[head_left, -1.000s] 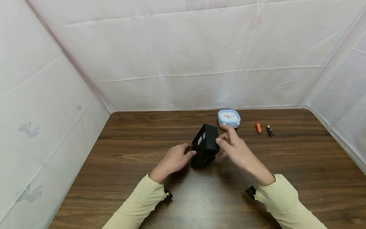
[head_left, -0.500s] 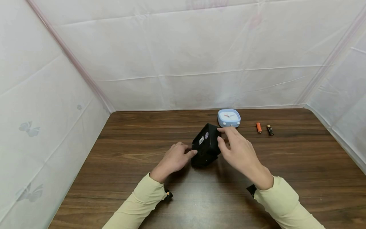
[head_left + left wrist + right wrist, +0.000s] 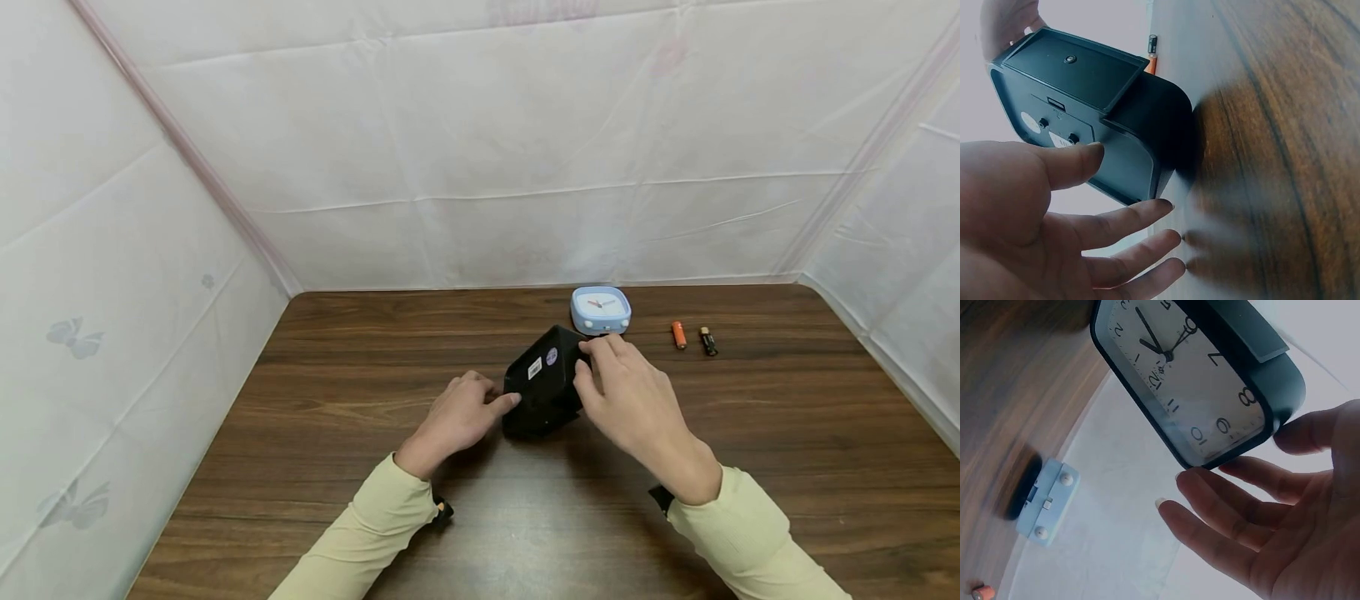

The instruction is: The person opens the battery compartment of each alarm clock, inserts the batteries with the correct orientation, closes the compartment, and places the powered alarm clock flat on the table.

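Both hands hold a black desk clock [image 3: 546, 387], tilted on the middle of the table. In the head view its back faces up and left, with a barcode sticker [image 3: 534, 368] and a round sticker. The left hand [image 3: 459, 414] has its thumb on the back and its index fingertip at the edge. In the left wrist view, small knobs and a plate [image 3: 1097, 81] with a screw show. The right hand [image 3: 636, 404] pinches the opposite end between thumb and fingers. From the right wrist, the white numbered dial [image 3: 1179, 381] is visible.
Behind the black clock, a light blue alarm clock [image 3: 600, 310] stands near the table's back edge. To its right lie an orange battery [image 3: 678, 335] and a black battery [image 3: 708, 342]. White sheeting [image 3: 465, 167] hangs behind the wooden table [image 3: 360, 350] and along both sides.
The black clock has turned so more of its back faces the head camera, its far end swinging right. The right hand has shifted its fingers on that end; the left hand is nearly still.
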The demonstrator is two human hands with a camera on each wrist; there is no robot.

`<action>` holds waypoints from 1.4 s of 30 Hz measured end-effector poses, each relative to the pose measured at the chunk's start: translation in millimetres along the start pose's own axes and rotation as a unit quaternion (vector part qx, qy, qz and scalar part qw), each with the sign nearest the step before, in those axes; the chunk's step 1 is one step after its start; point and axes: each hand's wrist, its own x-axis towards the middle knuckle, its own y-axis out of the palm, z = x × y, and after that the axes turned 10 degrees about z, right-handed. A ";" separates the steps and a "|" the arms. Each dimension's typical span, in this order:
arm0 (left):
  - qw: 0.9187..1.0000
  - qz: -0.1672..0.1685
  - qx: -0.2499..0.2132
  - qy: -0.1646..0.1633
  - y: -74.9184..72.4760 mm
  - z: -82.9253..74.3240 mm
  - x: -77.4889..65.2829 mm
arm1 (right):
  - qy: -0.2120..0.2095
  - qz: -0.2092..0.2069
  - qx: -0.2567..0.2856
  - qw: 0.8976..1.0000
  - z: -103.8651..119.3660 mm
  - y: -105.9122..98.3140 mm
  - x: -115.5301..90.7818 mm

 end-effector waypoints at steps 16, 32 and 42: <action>1.000 -0.013 0.007 0.000 3.2 -1.1 0.8 | 0.079 0.055 -0.014 0.995 4.6 -12.3 -0.2; 1.000 -0.013 0.023 0.006 4.6 -1.1 1.7 | 0.079 0.049 -0.042 0.995 -2.7 -10.2 -0.4; 0.998 -0.008 0.054 0.023 6.7 1.2 3.5 | 0.066 0.048 -0.048 0.996 -6.5 -9.5 0.2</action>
